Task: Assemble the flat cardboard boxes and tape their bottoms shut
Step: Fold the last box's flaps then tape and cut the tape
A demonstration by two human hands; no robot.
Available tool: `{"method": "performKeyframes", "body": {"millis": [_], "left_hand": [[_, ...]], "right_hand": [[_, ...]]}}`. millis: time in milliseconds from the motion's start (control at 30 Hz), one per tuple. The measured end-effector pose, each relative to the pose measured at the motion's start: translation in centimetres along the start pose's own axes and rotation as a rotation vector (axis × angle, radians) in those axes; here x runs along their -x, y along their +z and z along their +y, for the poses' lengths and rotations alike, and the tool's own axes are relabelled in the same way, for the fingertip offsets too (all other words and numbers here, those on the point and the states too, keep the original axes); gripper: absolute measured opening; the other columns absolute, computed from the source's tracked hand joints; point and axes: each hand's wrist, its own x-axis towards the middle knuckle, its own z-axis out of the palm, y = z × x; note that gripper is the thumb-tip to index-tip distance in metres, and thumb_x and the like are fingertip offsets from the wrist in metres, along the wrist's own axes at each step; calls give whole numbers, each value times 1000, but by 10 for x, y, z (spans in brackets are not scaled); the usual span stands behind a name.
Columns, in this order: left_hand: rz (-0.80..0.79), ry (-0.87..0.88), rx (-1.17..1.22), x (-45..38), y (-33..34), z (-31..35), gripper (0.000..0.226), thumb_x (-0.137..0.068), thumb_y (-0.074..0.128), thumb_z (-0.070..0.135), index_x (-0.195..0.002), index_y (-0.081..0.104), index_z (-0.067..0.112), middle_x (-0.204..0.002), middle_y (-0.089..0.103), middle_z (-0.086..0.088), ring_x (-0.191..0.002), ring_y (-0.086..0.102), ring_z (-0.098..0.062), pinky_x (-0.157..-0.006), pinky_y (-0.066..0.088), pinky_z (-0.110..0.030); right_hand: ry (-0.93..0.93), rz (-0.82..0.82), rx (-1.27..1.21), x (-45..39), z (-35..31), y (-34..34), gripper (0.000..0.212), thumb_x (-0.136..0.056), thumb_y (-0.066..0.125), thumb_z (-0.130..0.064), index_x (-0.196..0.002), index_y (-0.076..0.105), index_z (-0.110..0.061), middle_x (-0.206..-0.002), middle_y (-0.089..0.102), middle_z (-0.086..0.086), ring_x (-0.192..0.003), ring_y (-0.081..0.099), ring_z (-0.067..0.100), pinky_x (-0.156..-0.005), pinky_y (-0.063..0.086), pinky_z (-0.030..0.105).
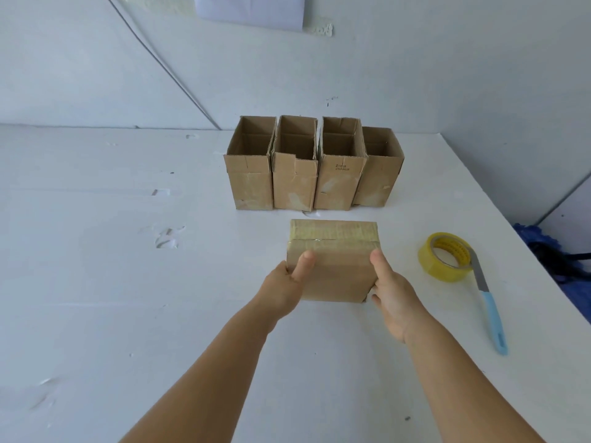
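With our left hand [285, 280] and right hand [392, 295] clasping the sides of the brown cardboard box [332, 266] on the white surface [128, 282], taped bottom up, we should turn it upright carefully and set it beside the four open boxes [313, 164].

My left hand [289, 282] and right hand [388, 289] cover the box's [332, 266] side faces, fingers out of sight behind it. At twelve o'clock, print on the third box [340, 177] is too small to read. At three o'clock the edge crops something blue [540, 241] (cloth, perhaps).
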Motion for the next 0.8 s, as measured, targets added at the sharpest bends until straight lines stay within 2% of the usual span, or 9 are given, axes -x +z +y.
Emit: {"method": "performKeyframes", "body": {"millis": [100, 167, 267, 333, 433, 500, 567, 667, 800], "left_hand": [[57, 106, 38, 3, 4, 3, 68, -86, 44, 64, -136, 40, 19, -130, 49, 8, -123, 43, -12, -98, 34, -29], [114, 223, 69, 8, 5, 5, 55, -90, 52, 51, -139, 39, 30, -132, 53, 7, -125, 47, -12, -103, 39, -31], [201, 322, 119, 19, -5, 6, 33, -89, 60, 26, -115, 52, 44, -103, 65, 24, -95, 58, 10, -73, 45, -5], [271, 305, 145, 26, -16, 7, 35, -85, 64, 28, -116, 52, 38, -103, 64, 20, -92, 58, 10, -67, 45, -6], [288, 189, 225, 33, -34, 10, 57, -76, 55, 63, -116, 54, 23, -113, 62, 7, -102, 58, -6, -81, 46, -23], [297, 122, 298, 36, -45, 9, 67, -70, 50, 70, -114, 53, 20, -116, 61, 4, -108, 57, -12, -95, 44, -34], [337, 113, 350, 39, -58, 8, 60, -79, 54, 62, -119, 51, 18, -120, 59, 4, -110, 56, -12, -96, 44, -35], [409, 158, 380, 44, -82, 2, 55, -91, 55, 42, -140, 35, 31, -130, 48, 9, -117, 50, -10, -101, 40, -34], [479, 264, 337, 50, -115, -12, 28, -97, 48, 35, -122, 55, 45, -131, 49, 18, -117, 48, 1, -102, 39, -31]], "right_hand": [[8, -14, -23, 6, -5, -2, 50, -92, 37, -59, -128, 53, -28, -138, 51, -9, -129, 42, 11, -115, 21, 36], [-6, -15, -40, 8, -10, -3, 46, -94, 38, -55, -129, 52, -29, -141, 48, -10, -131, 41, 11, -115, 21, 36], [-22, 1, -100, 12, -17, -1, 57, -91, 34, -63, -139, 42, -34, -145, 41, -13, -133, 38, 19, -115, 22, 40], [-54, -59, -191, 15, -22, 4, 55, -89, 26, -68, -134, 46, -42, -137, 49, -13, -122, 47, 24, -107, 32, 38], [-153, -126, -448, 18, -28, 19, 35, -97, 36, -48, -126, 54, -39, -120, 65, -8, -110, 61, 24, -94, 46, 37], [-219, -150, -515, 15, -28, 31, 30, -98, 45, -30, -128, 50, -29, -109, 71, -4, -105, 66, 18, -90, 50, 35], [-232, -202, -527, 14, -27, 47, 37, -96, 50, -21, -132, 42, -28, -107, 72, -3, -104, 66, 15, -92, 48, 33], [-271, -333, -424, 11, -24, 73, 29, -95, 48, -9, -121, 60, -10, -111, 71, 5, -104, 65, 17, -92, 49, 30], [-341, -398, -354, 5, -25, 119, 30, -91, 52, -3, -117, 63, -13, -116, 68, 7, -106, 64, 19, -84, 51, 26]]}}
